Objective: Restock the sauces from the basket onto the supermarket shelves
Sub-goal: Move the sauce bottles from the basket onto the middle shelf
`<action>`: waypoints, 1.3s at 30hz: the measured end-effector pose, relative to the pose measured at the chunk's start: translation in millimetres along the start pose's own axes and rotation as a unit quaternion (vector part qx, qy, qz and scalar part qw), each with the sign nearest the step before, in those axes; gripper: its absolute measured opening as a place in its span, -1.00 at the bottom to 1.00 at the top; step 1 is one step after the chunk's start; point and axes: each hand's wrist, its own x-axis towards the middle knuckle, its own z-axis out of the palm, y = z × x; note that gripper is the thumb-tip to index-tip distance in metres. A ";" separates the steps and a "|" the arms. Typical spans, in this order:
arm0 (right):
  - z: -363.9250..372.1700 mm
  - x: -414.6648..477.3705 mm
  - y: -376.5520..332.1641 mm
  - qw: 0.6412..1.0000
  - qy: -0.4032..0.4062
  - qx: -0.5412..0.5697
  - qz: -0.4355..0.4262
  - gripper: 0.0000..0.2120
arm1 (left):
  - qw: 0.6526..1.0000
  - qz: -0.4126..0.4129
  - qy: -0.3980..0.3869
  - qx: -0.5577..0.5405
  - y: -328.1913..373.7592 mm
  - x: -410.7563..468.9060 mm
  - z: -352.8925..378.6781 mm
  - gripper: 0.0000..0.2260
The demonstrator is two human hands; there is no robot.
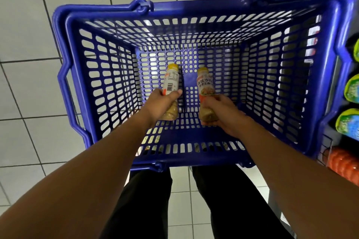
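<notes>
Two hands reach inside the blue basket (194,7): the left hand (162,105) curls round the lower body of one yellow-capped sauce bottle (171,81), the right hand (223,116) round a second bottle (206,86) beside it. Both bottles sit low over the basket's floor, caps pointing away; beyond, at far right, green packets (352,89) sit in a column.

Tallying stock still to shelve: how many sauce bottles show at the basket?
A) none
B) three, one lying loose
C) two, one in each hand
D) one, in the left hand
C: inside the blue basket, the left hand grips the left bottle and the right hand grips the right bottle; no third bottle shows.
</notes>
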 end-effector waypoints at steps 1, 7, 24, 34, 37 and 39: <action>1.8 -7.2 0.2 1.000 0.009 -0.011 -0.013 -0.71 | 1.000 0.003 0.001 0.003 2.2 -7.8 0.5 -0.60; 9.3 -79.1 -11.0 0.994 0.052 -0.020 -0.090 -0.69 | 0.998 0.040 -0.020 -0.037 22.8 -75.5 4.0 -0.83; 20.1 -395.3 -121.4 0.938 -0.065 0.194 -0.280 -0.83 | 0.957 0.231 -0.131 -0.120 188.4 -378.6 3.4 -0.78; 15.1 -553.0 -151.5 0.899 -0.025 0.167 -0.405 -0.70 | 0.918 0.334 -0.185 -0.107 254.0 -544.1 36.1 -0.82; 13.9 -589.9 -157.3 0.882 0.014 0.166 -0.441 -0.70 | 0.909 0.361 -0.194 -0.080 271.3 -580.9 44.4 -0.87; 14.6 -613.3 -159.6 0.870 0.044 0.175 -0.460 -0.72 | 0.900 0.376 -0.213 -0.056 284.5 -603.6 49.4 -0.85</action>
